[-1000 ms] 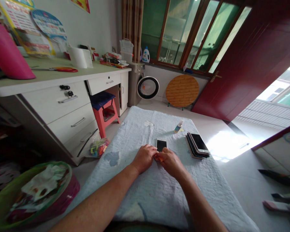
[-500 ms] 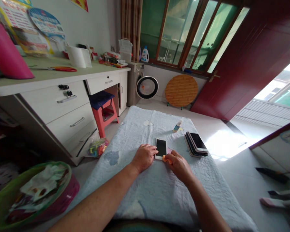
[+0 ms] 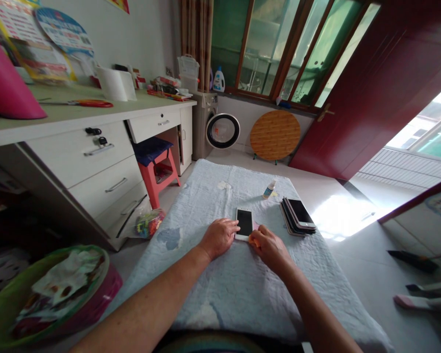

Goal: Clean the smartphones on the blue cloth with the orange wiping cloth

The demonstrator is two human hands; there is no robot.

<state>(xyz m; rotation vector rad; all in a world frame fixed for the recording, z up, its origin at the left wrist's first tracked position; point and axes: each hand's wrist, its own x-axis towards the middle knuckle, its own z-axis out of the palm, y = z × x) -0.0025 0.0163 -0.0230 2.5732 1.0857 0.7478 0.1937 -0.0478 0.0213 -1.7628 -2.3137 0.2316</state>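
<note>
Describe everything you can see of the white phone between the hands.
The white, rectangular, smooth-looking phone has a dark screen framed by white borders, wider at top and bottom. It lies flat, screen up, on the pale blue patterned cloth, long sides running away from the person. The left grip touches its left edge; the right grip holds a soft-looking orange piece at its lower right corner.

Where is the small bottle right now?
In the head view, the small bottle is on the light-blue cloth, right of centre, just beyond and left of the stack of phones and farther off than the white phone.
</note>
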